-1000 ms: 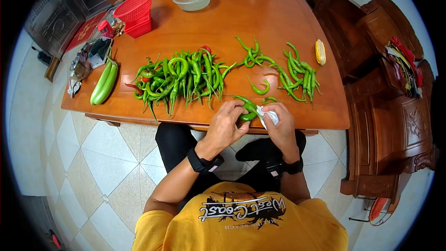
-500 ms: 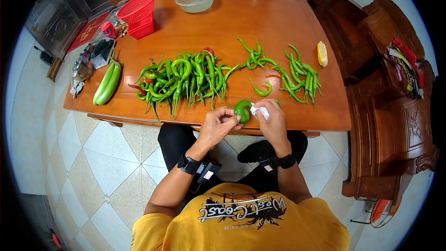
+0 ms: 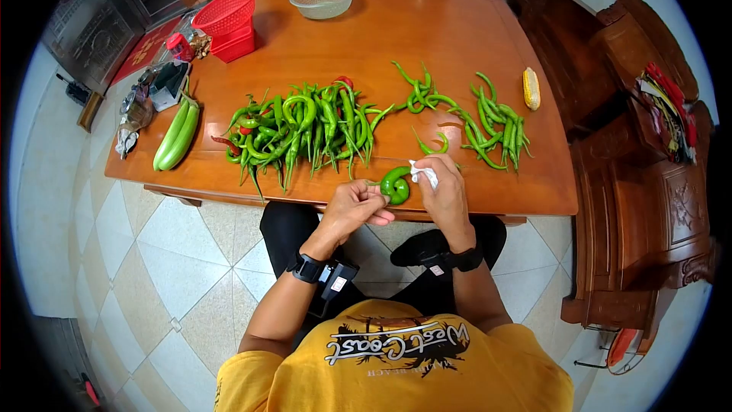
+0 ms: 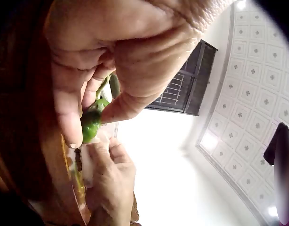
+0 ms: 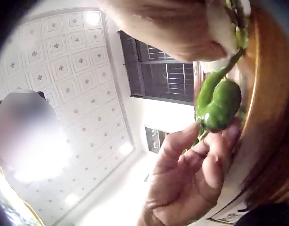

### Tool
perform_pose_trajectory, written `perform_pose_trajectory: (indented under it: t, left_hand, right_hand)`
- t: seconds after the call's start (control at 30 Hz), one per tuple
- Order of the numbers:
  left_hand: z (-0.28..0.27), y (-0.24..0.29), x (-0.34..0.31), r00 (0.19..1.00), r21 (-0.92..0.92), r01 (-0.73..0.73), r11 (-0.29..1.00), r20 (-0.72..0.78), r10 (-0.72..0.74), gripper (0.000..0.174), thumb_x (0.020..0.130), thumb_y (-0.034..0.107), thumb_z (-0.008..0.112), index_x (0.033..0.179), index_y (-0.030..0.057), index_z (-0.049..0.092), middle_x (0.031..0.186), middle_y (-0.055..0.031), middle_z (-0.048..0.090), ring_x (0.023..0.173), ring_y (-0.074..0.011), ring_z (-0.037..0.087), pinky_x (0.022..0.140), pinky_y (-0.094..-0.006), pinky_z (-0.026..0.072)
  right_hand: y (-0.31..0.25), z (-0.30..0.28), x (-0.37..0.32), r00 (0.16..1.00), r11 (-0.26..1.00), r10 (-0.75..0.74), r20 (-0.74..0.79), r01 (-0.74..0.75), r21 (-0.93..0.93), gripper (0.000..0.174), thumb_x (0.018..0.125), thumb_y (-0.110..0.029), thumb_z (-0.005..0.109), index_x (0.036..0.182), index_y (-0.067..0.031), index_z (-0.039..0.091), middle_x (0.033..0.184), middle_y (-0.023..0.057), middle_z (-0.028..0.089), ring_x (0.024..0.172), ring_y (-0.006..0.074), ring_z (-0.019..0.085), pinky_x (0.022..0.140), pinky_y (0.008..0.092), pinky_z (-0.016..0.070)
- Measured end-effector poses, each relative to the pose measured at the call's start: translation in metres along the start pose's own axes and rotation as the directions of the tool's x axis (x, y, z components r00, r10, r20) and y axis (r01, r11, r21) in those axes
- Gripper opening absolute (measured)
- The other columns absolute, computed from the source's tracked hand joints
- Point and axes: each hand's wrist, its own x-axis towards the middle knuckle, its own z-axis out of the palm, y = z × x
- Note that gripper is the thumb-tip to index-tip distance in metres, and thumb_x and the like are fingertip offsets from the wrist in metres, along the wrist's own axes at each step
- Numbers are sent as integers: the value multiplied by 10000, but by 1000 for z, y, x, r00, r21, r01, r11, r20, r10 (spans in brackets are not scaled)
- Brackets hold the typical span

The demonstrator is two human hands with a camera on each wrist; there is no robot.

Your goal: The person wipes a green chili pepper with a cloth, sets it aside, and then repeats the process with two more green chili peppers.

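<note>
Between thumb and fingers, my left hand (image 3: 352, 210) pinches a curled green chili pepper (image 3: 394, 183) above the table's front edge. My right hand (image 3: 446, 197) grips a crumpled white tissue (image 3: 425, 174) close against the pepper's upper end. Seen from the right wrist, the bent pepper (image 5: 220, 104) is glossy and folded back on itself, its thin tip running up toward the right hand. In the left wrist view, the left fingers partly hide the pepper (image 4: 91, 123). Beyond the hands lies another curved green chili (image 3: 433, 145).
A large heap of green chilies (image 3: 305, 126) with a few red ones is left of centre. Smaller chili groups (image 3: 499, 126) lie to the right, near a corn cob (image 3: 531, 89). Pale green eggplants (image 3: 177, 136), red baskets (image 3: 227, 19) and a pale colander (image 3: 323, 0) stand farther off.
Both hands have shifted slightly left, and the pepper has turned so its curl shows. The tissue has moved from the pepper's side to its upper end.
</note>
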Motion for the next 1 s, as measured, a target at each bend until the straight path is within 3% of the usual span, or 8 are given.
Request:
perform_pose_trajectory:
  t: [0.17, 0.27, 0.37, 0.57, 0.7, 1.0]
  left_hand:
    - [7, 2, -2, 995, 32, -61, 998, -81, 64, 373, 900, 51, 651, 1214, -87, 504, 904, -139, 675, 715, -188, 711, 630, -265, 605]
    - [10, -2, -3, 986, 41, -145, 989, -79, 148, 478, 905, 56, 658, 1311, -81, 446, 866, -129, 675, 681, -170, 700, 600, -253, 595]
    - [3, -10, 2, 993, 118, -117, 986, -18, 119, 483, 951, 106, 615, 1363, -60, 424, 903, -119, 678, 682, -166, 700, 589, -254, 590]
    - [9, -6, 1, 991, 138, -123, 983, -40, 129, 414, 981, 180, 598, 1313, -56, 526, 857, -94, 657, 651, -151, 689, 569, -247, 582]
    - [8, -7, 2, 990, 123, -125, 984, -43, 131, 403, 979, 180, 598, 1300, -57, 542, 833, -83, 650, 639, -147, 684, 558, -240, 575]
    - [4, -9, 4, 995, 144, -93, 985, -32, 98, 394, 978, 173, 599, 1285, -67, 545, 844, -82, 660, 634, -152, 690, 548, -239, 574]
  right_hand:
    - [12, -7, -8, 997, 993, 77, 15, -75, -93, 151, 822, 18, 636, 969, -8, 613, 960, 167, 605, 888, 388, 610, 753, 440, 494]
    - [11, -8, -8, 996, 989, 83, 22, -79, -128, 145, 825, 6, 639, 966, -14, 616, 958, 168, 606, 879, 388, 611, 744, 442, 495]
    - [10, -9, -8, 996, 987, 83, 43, -76, -145, 151, 831, -2, 633, 980, -15, 618, 953, 175, 609, 877, 389, 613, 744, 439, 496]
    - [-11, -1, -4, 998, 993, 59, -14, -57, 100, 181, 831, 7, 617, 1011, 4, 604, 939, 187, 609, 874, 393, 616, 754, 426, 497]
    - [-15, 8, -7, 996, 997, -27, 79, 21, 73, 193, 809, 17, 619, 1001, 7, 598, 945, 189, 608, 882, 395, 615, 760, 421, 498]
    - [-23, -17, -10, 962, 994, -16, 273, -13, 105, 185, 788, 44, 622, 966, -6, 616, 960, 155, 610, 911, 363, 612, 795, 394, 489]
